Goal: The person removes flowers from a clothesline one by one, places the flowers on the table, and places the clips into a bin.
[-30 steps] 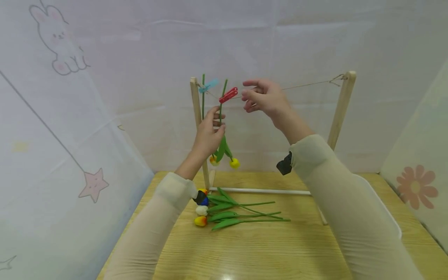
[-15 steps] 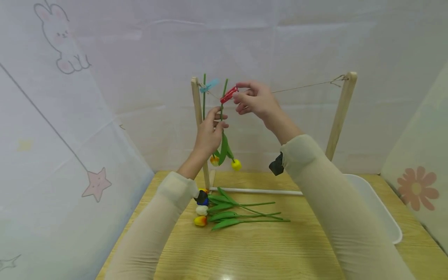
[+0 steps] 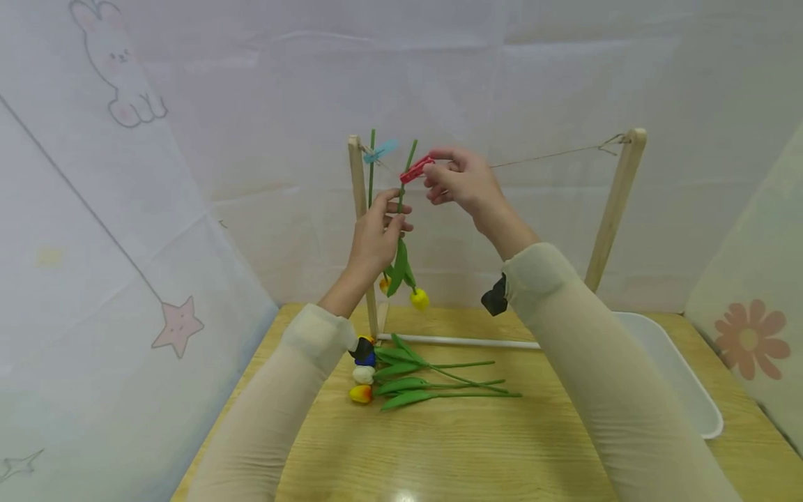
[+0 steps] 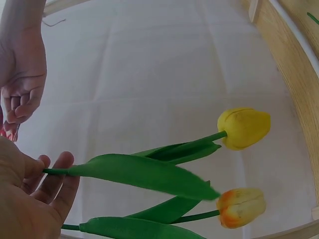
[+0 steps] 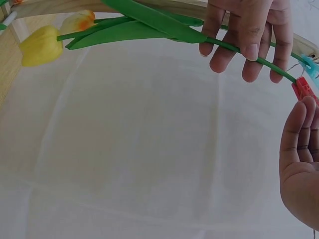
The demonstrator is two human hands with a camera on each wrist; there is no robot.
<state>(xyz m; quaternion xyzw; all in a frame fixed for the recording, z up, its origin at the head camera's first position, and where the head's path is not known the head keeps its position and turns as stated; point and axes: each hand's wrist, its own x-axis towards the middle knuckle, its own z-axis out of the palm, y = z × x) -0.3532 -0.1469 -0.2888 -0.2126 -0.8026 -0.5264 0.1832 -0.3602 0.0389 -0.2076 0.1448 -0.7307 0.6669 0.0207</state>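
Note:
A yellow artificial tulip (image 3: 419, 300) hangs head down from a twine line (image 3: 546, 157), its stem crossing a red clothespin (image 3: 414, 171). My left hand (image 3: 375, 237) holds that stem between thumb and fingers, just below the clothespin. The right hand (image 3: 464, 185) pinches the clothespin's handle end between thumb and index finger; in the right wrist view the clothespin (image 5: 302, 88) sits at the stem's end. Beside it, a second tulip with a yellow-orange head (image 4: 242, 207) hangs from a light blue clothespin (image 3: 380, 151) at the line's left end, partly hidden by my left hand.
Wooden posts (image 3: 617, 209) carry the line, with a white rod (image 3: 464, 341) low between them. Several tulips lie on the table (image 3: 401, 446), including a white one (image 3: 364, 375) and an orange-yellow one (image 3: 360, 394). A white tray (image 3: 680, 380) is partly behind my right sleeve.
My right hand has moved left and taken hold of the red clothespin's handles. The left hand stays on the yellow tulip's stem. The view has shifted slightly.

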